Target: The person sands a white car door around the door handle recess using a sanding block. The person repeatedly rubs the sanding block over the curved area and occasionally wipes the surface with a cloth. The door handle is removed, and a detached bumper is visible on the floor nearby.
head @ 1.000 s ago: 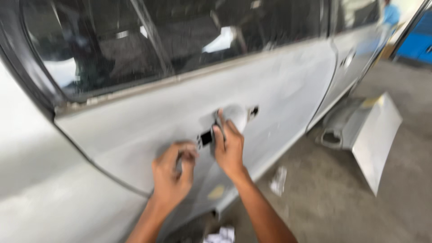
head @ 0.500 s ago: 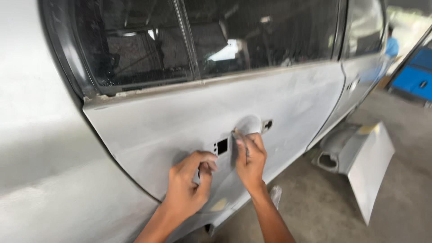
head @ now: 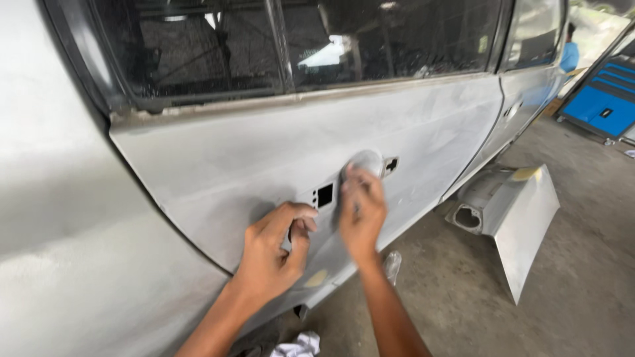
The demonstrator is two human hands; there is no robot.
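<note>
The right hand (head: 360,215), fingers flat and close together, pressed the sanded car door (head: 264,152) beside the handle recess (head: 366,162) at its 7 o'clock, while the left hand (head: 274,248), fingers curled against the panel, apparently steadied the body.

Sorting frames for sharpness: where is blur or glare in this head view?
Head view: the right hand on the sanded grey car door is motion-blurred; the left hand is sharper; daylight reflects brightly in the dark door window.
</note>
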